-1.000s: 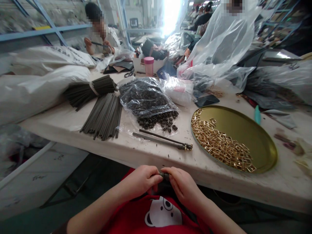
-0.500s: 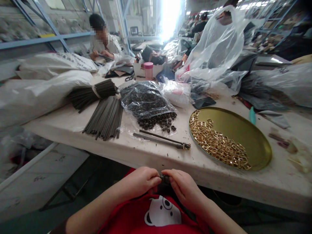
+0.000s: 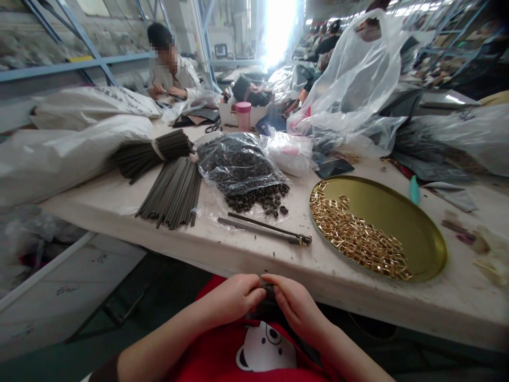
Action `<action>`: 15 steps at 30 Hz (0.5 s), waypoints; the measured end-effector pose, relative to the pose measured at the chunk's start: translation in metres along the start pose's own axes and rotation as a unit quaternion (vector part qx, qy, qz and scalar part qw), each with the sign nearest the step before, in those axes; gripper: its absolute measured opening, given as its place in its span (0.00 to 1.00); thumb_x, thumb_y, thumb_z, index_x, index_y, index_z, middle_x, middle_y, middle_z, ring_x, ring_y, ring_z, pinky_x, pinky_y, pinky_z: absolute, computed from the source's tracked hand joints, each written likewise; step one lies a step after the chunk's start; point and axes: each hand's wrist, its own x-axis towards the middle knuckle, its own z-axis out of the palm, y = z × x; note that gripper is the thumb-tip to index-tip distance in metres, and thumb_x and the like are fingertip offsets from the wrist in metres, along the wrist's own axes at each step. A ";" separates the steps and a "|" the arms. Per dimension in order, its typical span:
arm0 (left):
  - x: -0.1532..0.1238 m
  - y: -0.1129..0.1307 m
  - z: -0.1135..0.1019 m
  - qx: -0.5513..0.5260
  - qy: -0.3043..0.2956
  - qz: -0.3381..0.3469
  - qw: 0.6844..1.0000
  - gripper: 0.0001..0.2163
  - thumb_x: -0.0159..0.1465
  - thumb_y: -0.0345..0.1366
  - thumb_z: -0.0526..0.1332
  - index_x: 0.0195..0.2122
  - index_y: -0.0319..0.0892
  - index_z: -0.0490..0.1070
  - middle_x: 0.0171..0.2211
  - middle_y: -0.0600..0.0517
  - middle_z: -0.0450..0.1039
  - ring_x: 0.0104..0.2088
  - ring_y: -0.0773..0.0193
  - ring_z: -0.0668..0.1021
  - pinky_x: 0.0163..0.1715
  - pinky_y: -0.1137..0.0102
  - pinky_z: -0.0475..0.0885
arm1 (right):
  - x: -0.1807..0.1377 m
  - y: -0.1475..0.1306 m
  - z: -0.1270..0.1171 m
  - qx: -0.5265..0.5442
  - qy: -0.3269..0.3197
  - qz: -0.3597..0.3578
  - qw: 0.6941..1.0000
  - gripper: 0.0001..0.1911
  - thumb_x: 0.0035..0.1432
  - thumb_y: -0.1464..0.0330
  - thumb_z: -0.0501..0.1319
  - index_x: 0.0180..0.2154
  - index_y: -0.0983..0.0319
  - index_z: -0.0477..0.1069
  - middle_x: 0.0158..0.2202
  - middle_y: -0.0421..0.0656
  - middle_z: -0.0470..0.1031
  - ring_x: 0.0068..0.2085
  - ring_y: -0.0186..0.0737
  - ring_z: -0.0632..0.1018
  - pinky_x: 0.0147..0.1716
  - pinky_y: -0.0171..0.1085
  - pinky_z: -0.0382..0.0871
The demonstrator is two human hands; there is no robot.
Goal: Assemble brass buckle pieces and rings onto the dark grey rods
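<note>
Dark strip (image 3: 269,287) held between both hands, just in front of the table's (image 3: 207,240) near edge.
The left hand (image 3: 238,297) and the right hand (image 3: 296,300) both grasp it between thumb and fingers, close together; most of it is hidden, so its full shape cannot be told. On the table beyond, two thin strips (image 3: 254,229) lie side by side, gold showing at their right ends. To the right, a round tray (image 3: 401,212) bears a heap of gold buckles (image 3: 361,241). Farther off, small dark loops (image 3: 258,199) spill from a clear bag (image 3: 238,159), with a loose pile of strips (image 3: 170,191) to its left.
</note>
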 end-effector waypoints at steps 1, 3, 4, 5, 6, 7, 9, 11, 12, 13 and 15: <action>-0.001 0.002 -0.004 0.026 0.015 0.004 1.000 0.11 0.59 0.36 0.49 0.25 0.39 0.66 0.23 0.53 0.69 0.24 0.67 0.69 0.22 0.75 0.59 | 0.002 -0.002 -0.003 0.032 0.004 0.019 0.999 0.17 0.61 0.67 0.46 0.50 0.61 0.63 0.46 0.49 0.72 0.47 0.44 0.72 0.45 0.43 0.65; -0.006 0.007 -0.012 0.052 0.029 0.009 0.998 0.12 0.60 0.38 0.49 0.25 0.40 0.66 0.24 0.53 0.68 0.25 0.66 0.68 0.23 0.75 0.58 | 0.006 -0.007 -0.011 0.124 0.003 0.065 0.990 0.18 0.60 0.63 0.48 0.50 0.60 0.63 0.44 0.47 0.72 0.43 0.43 0.73 0.43 0.42 0.66; -0.009 0.010 -0.016 0.050 0.028 0.009 0.998 0.12 0.60 0.39 0.49 0.26 0.40 0.66 0.24 0.54 0.68 0.25 0.66 0.68 0.23 0.75 0.58 | 0.007 -0.009 -0.014 0.181 -0.006 0.089 0.979 0.19 0.60 0.61 0.49 0.50 0.60 0.63 0.41 0.46 0.73 0.41 0.42 0.74 0.41 0.42 0.67; -0.012 0.012 -0.020 0.042 0.025 0.010 0.999 0.12 0.60 0.38 0.49 0.26 0.40 0.66 0.24 0.54 0.68 0.26 0.66 0.68 0.24 0.75 0.59 | 0.008 -0.011 -0.017 0.241 -0.016 0.112 0.964 0.19 0.59 0.59 0.50 0.49 0.60 0.64 0.39 0.45 0.73 0.38 0.41 0.74 0.39 0.41 0.67; -0.014 0.014 -0.023 0.030 0.020 0.013 0.999 0.11 0.61 0.38 0.48 0.27 0.40 0.67 0.25 0.54 0.68 0.27 0.66 0.69 0.25 0.75 0.60 | 0.008 -0.013 -0.018 0.300 -0.025 0.132 0.944 0.19 0.58 0.58 0.52 0.48 0.60 0.65 0.36 0.44 0.73 0.36 0.39 0.74 0.38 0.40 0.67; -0.016 0.016 -0.024 0.016 0.013 0.017 1.000 0.11 0.61 0.37 0.48 0.28 0.40 0.67 0.26 0.54 0.68 0.28 0.66 0.69 0.26 0.75 0.60 | 0.008 -0.014 -0.019 0.357 -0.030 0.148 0.922 0.19 0.56 0.57 0.54 0.46 0.61 0.67 0.34 0.43 0.73 0.35 0.38 0.74 0.38 0.39 0.67; -0.020 0.018 -0.024 -0.010 -0.007 0.028 1.000 0.12 0.61 0.36 0.47 0.30 0.40 0.68 0.26 0.54 0.68 0.28 0.67 0.69 0.28 0.75 0.62 | 0.009 -0.016 -0.017 0.454 -0.034 0.170 0.874 0.19 0.52 0.57 0.59 0.43 0.62 0.69 0.32 0.42 0.73 0.33 0.36 0.73 0.36 0.37 0.66; -0.021 0.019 -0.022 -0.034 -0.023 0.038 0.998 0.12 0.61 0.36 0.47 0.32 0.39 0.69 0.27 0.54 0.69 0.28 0.67 0.69 0.28 0.76 0.62 | 0.010 -0.018 -0.013 0.528 -0.040 0.186 0.828 0.20 0.46 0.59 0.64 0.40 0.62 0.70 0.30 0.41 0.72 0.30 0.33 0.72 0.33 0.34 0.65; -0.022 0.019 -0.021 -0.042 -0.023 0.040 0.998 0.12 0.61 0.36 0.47 0.33 0.39 0.69 0.27 0.53 0.69 0.28 0.67 0.69 0.27 0.76 0.62 | 0.011 -0.019 -0.012 0.554 -0.047 0.192 0.808 0.20 0.43 0.59 0.66 0.38 0.63 0.70 0.30 0.40 0.71 0.29 0.32 0.71 0.32 0.33 0.64; -0.022 0.019 -0.020 -0.047 -0.019 0.038 0.998 0.12 0.61 0.37 0.48 0.33 0.39 0.69 0.28 0.53 0.70 0.28 0.67 0.70 0.27 0.76 0.62 | 0.012 -0.021 -0.011 0.573 -0.053 0.195 0.794 0.20 0.41 0.60 0.68 0.36 0.63 0.70 0.29 0.39 0.71 0.28 0.31 0.71 0.31 0.32 0.64; -0.022 0.018 -0.017 -0.050 -0.003 0.030 0.998 0.11 0.60 0.36 0.49 0.32 0.39 0.69 0.28 0.53 0.70 0.29 0.66 0.70 0.28 0.75 0.63 | 0.013 -0.024 -0.011 0.590 -0.056 0.189 0.783 0.20 0.38 0.62 0.70 0.34 0.63 0.69 0.28 0.37 0.69 0.26 0.29 0.70 0.29 0.31 0.62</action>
